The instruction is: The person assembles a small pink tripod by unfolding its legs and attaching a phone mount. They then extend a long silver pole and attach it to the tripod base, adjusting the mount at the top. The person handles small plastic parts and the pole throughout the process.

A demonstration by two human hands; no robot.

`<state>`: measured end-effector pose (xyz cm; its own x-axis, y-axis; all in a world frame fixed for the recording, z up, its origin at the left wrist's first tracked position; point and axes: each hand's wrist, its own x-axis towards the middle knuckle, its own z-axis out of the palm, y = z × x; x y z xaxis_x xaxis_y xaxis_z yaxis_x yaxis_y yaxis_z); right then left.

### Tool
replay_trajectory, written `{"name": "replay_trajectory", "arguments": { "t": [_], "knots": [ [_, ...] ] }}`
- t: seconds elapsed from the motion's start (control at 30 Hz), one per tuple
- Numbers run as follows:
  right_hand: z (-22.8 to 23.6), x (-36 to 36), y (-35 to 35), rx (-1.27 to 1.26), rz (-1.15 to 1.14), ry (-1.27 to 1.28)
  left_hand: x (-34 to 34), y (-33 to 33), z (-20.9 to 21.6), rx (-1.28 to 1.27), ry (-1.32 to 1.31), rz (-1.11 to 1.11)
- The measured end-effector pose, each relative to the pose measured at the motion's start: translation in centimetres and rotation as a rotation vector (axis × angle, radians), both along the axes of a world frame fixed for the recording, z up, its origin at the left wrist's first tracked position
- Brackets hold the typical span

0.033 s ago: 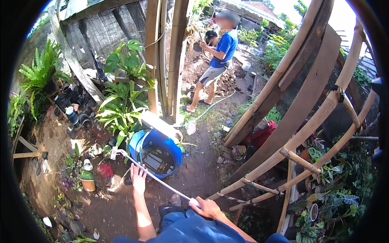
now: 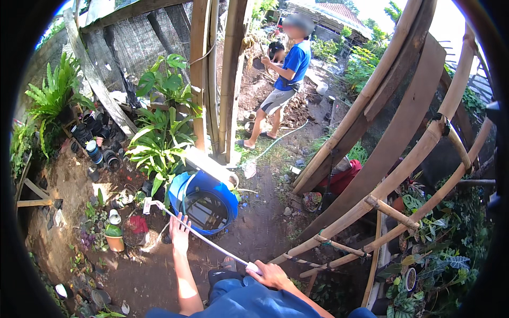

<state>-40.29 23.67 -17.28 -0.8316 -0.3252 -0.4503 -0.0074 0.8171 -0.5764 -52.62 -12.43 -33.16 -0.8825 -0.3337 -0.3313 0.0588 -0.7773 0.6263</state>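
Note:
My right hand [image 2: 269, 276] is closed around the pale pink grip of a long, thin selfie stick [image 2: 220, 247]. The stick slants up and left, ending in a small pink bracket-shaped head beside the blue tub. My left hand [image 2: 180, 233] has its fingers stretched out and apart at the stick's far part. The stick passes across these fingers; whether they touch it is unclear. Just beyond stands the blue round tub [image 2: 231, 204], with dark water reflecting slats inside it and a pale board across its back rim.
Bamboo railing [image 2: 339, 225] curves along the right, above leafy plants. Upright posts [image 2: 231, 79] rise behind the tub. Beyond them stands a person in a blue shirt [image 2: 298, 61], with another person partly hidden. Potted plants [image 2: 114, 239] and black pots [image 2: 111, 159] crowd the left.
The stick's far head has dipped slightly down and left. My left hand has shifted a little left along with it. My right hand keeps its grip with hardly any movement.

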Motion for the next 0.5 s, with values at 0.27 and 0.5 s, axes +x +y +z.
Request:
{"name": "replay_trajectory", "arguments": {
  "t": [0.27, 0.5],
  "knots": [
    [-2.7, 1.2, 0.4, -0.071, 0.084, 0.071, -1.7, -7.4, -1.5, 0.078, -0.325, 0.255],
    [-3.0, 1.0, -1.3, -0.076, 0.228, 0.066, 2.1, -16.0, -3.4, 0.031, -0.401, 0.334]
  ]
}}
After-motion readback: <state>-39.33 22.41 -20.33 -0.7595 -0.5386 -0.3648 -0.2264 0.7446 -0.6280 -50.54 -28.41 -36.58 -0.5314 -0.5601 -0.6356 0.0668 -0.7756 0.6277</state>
